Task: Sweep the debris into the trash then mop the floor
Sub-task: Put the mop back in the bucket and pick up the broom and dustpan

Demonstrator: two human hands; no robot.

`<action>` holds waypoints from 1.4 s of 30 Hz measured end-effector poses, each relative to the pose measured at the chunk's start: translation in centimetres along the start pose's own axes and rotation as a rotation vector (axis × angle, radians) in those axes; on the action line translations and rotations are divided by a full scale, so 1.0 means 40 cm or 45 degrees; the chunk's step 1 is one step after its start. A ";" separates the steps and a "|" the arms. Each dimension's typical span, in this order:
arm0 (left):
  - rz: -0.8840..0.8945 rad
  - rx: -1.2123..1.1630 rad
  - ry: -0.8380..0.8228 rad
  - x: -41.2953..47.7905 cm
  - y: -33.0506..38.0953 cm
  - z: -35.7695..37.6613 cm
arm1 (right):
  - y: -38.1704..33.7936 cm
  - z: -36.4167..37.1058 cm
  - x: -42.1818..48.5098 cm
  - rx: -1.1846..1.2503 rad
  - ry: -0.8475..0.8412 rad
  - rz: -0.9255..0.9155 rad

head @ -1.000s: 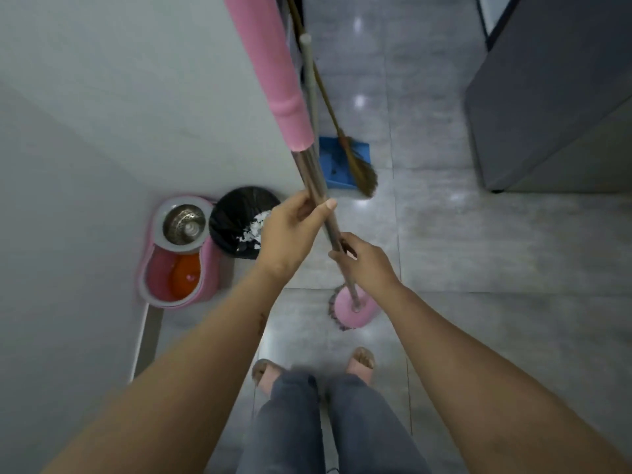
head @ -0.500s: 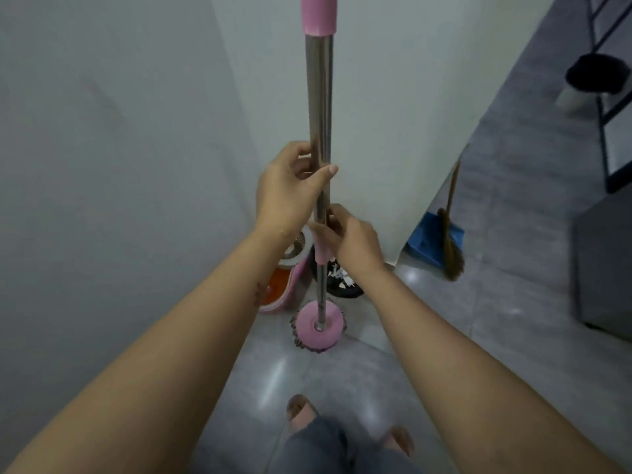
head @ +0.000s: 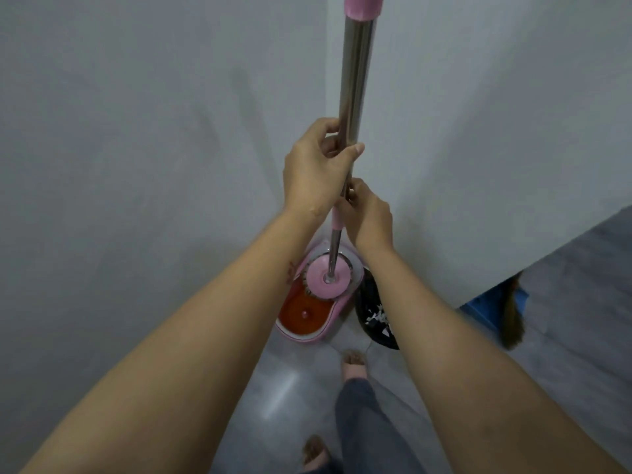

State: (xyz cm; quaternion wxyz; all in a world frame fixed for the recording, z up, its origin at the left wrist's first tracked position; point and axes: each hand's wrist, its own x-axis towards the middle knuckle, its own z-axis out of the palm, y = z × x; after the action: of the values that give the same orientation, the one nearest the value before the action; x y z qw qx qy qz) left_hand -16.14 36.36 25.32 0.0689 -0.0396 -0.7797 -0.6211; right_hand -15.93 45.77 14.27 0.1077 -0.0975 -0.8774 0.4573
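- Since half a second ago the mop head point(head: 329, 276) has left the floor tile in front of the bucket and now sits over the round spinner basket at the far end of the pink mop bucket point(head: 309, 328); whether it rests in the basket or hangs just above it cannot be told.
- The mop handle point(head: 354, 83) stands nearly upright in the middle of the view, its steel tube running up to a pink sleeve at the top edge.
- The left hand point(head: 314, 169) is wrapped around the steel tube, fingers curled behind it and the thumb pressed across the front.
- The right hand point(head: 371, 213) is just below the left and touching it, fingers closed around the handle where a short pink collar joins the thinner lower rod.
- The near end of the bucket shows an orange well with a small pink knob in its centre.
- A black trash bin point(head: 372, 314) stands just beside the bucket on the right, with white scraps of debris point(head: 378, 318) lying inside it; the right forearm hides part of it.
- Further right, a blue dustpan point(head: 485, 311) and a broom point(head: 513, 323) lean at the foot of the white wall corner.
- One sandalled foot point(head: 355, 362) is planted on the grey floor near the bin; the other is at the bottom edge.
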 end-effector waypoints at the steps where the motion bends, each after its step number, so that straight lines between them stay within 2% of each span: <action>1: -0.015 0.014 -0.001 0.027 -0.017 0.005 | 0.008 0.014 0.028 -0.009 -0.010 0.001; 12: -0.214 0.195 0.004 0.339 -0.198 0.124 | 0.152 0.124 0.355 -0.046 -0.340 0.062; 19: -0.208 0.381 0.033 0.486 -0.256 0.151 | 0.183 0.168 0.505 -0.064 -0.529 0.081; 25: -0.316 0.315 -0.013 0.522 -0.307 0.158 | 0.215 0.192 0.554 -0.147 -0.625 0.075; 34: -0.465 0.251 -0.140 0.578 -0.401 0.178 | 0.269 0.260 0.616 -0.317 -0.735 0.174; 42: -0.449 0.312 -0.082 0.605 -0.456 0.211 | 0.293 0.293 0.624 -0.222 -0.651 0.199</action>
State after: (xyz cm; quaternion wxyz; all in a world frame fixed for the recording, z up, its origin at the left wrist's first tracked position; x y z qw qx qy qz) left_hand -43.22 39.89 9.70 -0.0615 0.0861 -0.8461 -0.5225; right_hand -42.25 49.93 0.55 -0.1616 -0.0554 -0.9019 0.3967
